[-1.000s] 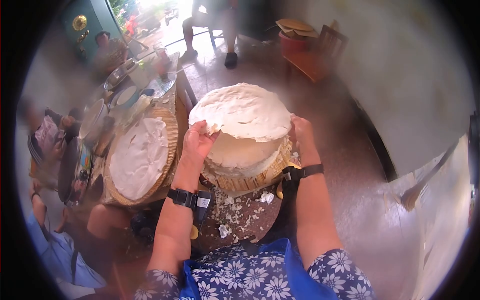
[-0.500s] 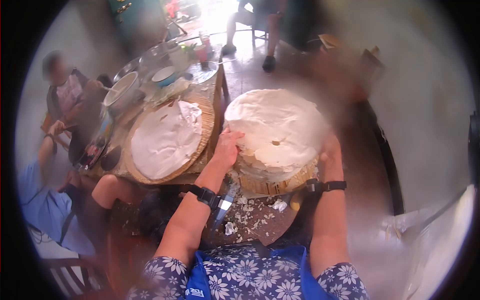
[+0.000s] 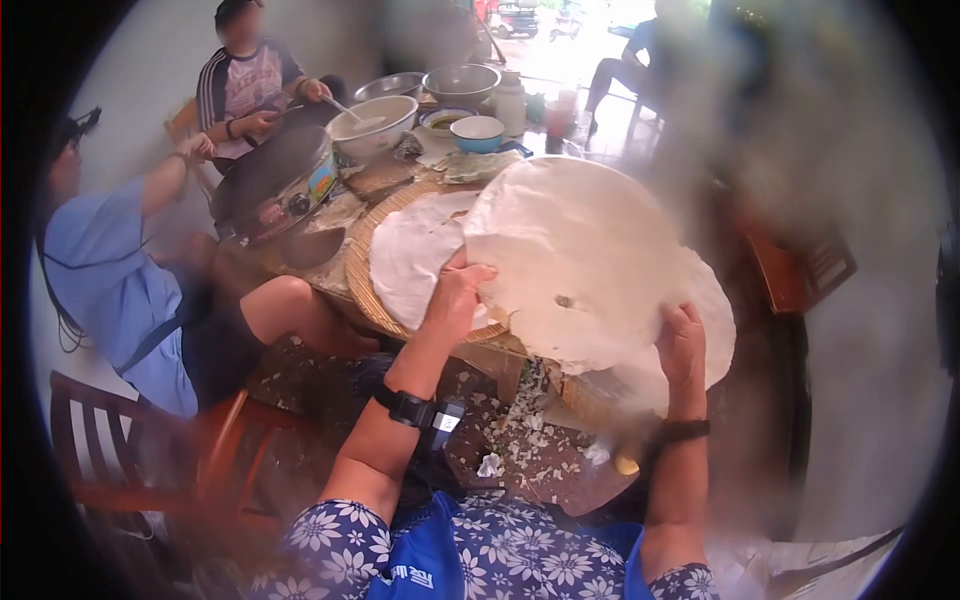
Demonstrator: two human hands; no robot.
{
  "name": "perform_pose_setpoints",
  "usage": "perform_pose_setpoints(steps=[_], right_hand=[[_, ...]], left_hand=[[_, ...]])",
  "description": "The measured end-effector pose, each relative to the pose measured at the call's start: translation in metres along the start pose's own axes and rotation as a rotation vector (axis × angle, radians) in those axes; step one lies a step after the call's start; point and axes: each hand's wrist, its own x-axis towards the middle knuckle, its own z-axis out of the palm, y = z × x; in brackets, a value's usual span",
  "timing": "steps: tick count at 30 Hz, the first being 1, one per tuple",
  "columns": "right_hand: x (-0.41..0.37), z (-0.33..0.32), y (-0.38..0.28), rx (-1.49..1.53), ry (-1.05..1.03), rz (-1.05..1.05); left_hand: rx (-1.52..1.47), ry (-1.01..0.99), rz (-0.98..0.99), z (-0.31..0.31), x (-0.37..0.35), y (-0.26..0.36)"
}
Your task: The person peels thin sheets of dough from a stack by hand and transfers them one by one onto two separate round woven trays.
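Holding the thin round white sheet (image 3: 585, 240) tilted, I grip its left edge with my left hand (image 3: 458, 295) and its lower right edge with my right hand (image 3: 682, 350), partly over the woven tray (image 3: 357, 268).

Wooden table (image 3: 318, 268) carries round woven tray (image 3: 362, 285) at near edge. Left of tray: dark round griddle (image 3: 268, 180). Beyond tray: white bowl (image 3: 375, 125), small blue bowl (image 3: 478, 133), two metal basins (image 3: 461, 82).

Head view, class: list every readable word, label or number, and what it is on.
White characters on the blue apron: too blurred to read.
Colourful label on the round black cooker: too small.
White tag on the black wrist strap: unreadable.
Thin round white sheet: no text.
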Motion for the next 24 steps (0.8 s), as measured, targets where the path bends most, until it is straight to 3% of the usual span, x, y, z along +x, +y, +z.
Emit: perform_pose_setpoints(steps=[4,8,12,13,16,21,24], right_hand=[[0.018,0.086,0.019,-0.173,-0.146,-0.077],[0.036,0.143,0.040,-0.038,-0.183,0.141],[0.061,0.158,0.080,-0.155,-0.197,0.221],[0.062,0.169,0.088,-0.141,-0.121,0.212],[0.064,0.163,0.094,-0.440,-0.173,0.208],[0.061,0.171,0.098,-0.411,-0.072,0.220],[0.056,0.174,0.093,-0.420,-0.064,0.205]], left_hand=[[-0.014,0.158,0.133,-0.058,-0.008,0.039],[0.037,0.326,0.151,-0.107,-0.010,0.063],[0.183,0.479,0.141,-0.170,0.007,0.043],[0.219,0.512,0.145,-0.177,0.011,0.037],[0.436,0.626,0.092,-0.183,0.010,0.027],[0.846,0.684,0.161,-0.218,0.020,0.010],[0.743,0.713,0.181,-0.223,0.020,0.013]])
